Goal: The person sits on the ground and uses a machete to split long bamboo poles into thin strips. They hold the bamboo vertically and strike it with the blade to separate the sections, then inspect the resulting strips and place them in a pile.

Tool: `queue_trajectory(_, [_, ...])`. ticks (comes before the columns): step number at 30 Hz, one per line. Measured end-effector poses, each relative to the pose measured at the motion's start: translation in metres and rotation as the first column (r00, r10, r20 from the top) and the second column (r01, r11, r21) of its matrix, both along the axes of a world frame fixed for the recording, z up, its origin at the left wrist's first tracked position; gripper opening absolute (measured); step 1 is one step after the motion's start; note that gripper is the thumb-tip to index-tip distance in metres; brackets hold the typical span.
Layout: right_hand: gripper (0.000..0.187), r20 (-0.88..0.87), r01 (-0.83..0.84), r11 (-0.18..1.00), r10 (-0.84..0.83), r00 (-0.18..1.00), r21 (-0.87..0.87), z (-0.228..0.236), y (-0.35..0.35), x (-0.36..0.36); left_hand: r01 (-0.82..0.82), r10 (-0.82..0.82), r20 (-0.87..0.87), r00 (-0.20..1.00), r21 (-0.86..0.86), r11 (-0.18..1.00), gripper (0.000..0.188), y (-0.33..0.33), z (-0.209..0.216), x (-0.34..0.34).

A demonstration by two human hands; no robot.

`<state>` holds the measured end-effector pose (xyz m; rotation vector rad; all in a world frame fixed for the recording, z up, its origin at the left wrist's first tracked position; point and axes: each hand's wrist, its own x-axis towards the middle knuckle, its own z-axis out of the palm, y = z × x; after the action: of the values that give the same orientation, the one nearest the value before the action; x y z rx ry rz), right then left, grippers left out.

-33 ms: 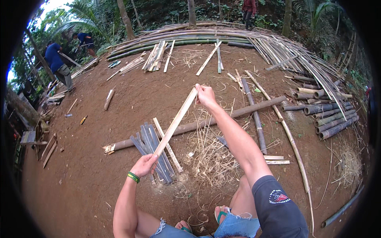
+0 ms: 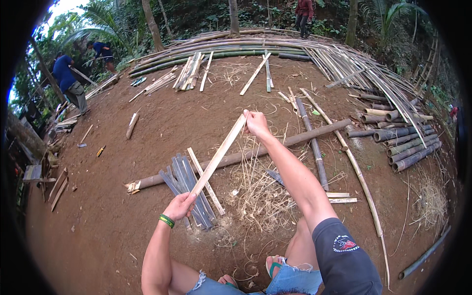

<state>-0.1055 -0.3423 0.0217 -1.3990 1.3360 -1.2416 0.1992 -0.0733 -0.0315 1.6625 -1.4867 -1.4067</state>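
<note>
A pale split bamboo strip slants between my two hands, above the ground. My left hand, with a green and yellow band at the wrist, is closed on its near, lower end. The far, upper end is pinched in the fingers of my right hand. Below the strip, a bundle of dark bamboo slats rests across a long brown bamboo pole. Thin shavings are heaped under my right forearm. A dark flat piece beside that forearm is partly hidden.
Cut bamboo tubes are stacked at the right, with long split strips behind. Green poles lie across the back. An orange-handled tool lies at the left. Two people in blue and one in red stand farther off.
The view has shifted slightly. My right hand and the strip's far end sit a little lower, and both hands keep hold of the strip.
</note>
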Motion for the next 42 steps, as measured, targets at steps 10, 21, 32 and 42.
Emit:
queue_trajectory(10, [0.039, -0.931, 0.024, 0.932, 0.362, 0.046, 0.363, -0.077, 0.028, -0.132, 0.388, -0.089, 0.796, 0.599, -0.191, 0.901, 0.042, -0.020, -0.037, -0.011])
queue_trajectory(21, [0.094, -0.755, -0.567, 0.632, 0.655, 0.026, 0.529, -0.081, 0.090, 0.045, 0.406, 0.016, 0.769, 0.639, -0.356, 0.842, 0.031, -0.005, -0.007, 0.029])
queue_trajectory(32, [0.064, -0.867, -0.554, 0.791, 0.063, 0.494, -0.258, -0.042, 0.072, 0.004, -0.028, 0.303, 0.409, 0.861, -0.556, 0.831, 0.041, -0.011, 0.008, 0.070])
queue_trajectory(42, [0.063, -0.769, -0.411, 0.862, 0.039, 0.638, -0.298, -0.040, 0.056, -0.055, -0.182, 0.379, 0.151, 0.913, -0.680, 0.710, 0.026, -0.014, -0.002, 0.042])
